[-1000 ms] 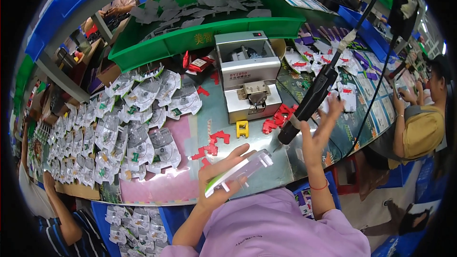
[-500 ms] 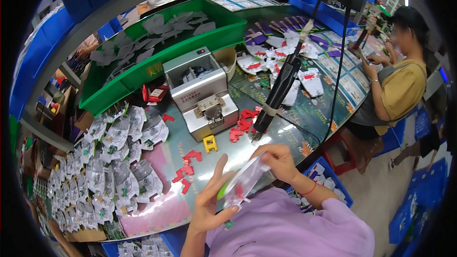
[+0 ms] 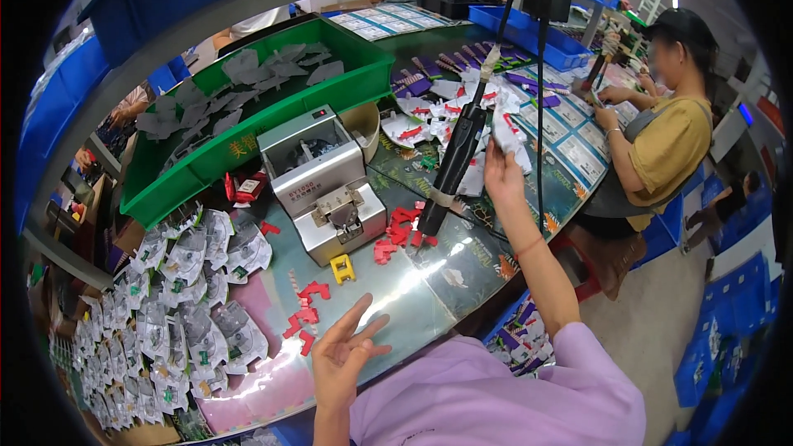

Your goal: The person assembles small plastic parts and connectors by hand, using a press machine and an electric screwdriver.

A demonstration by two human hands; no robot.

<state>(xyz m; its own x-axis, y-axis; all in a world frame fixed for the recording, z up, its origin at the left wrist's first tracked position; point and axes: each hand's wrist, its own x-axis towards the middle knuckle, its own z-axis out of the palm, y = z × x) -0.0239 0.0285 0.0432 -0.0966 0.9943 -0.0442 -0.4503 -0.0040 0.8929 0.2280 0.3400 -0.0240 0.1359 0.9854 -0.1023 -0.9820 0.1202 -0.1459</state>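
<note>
My right hand is stretched out to the far pile, its fingers closed against the lower edge of a white plastic shell with a small red part on it. Several similar white shells with red pieces lie just left of it, beyond the black electric screwdriver hanging over the table. My left hand hovers above the near table edge, fingers spread and holding nothing. Closest to it are loose red plastic pieces and a yellow plastic piece.
A silver screw-feeding machine stands mid-table, with more red pieces beside it. Behind is a green bin of grey sheets. Clear-and-white shells cover the left side. A co-worker stands at the right. Cables hang down.
The white shell that both hands held near my body has gone to the far pile with my right hand. My left hand has let go and spread its fingers. The view has shifted.
</note>
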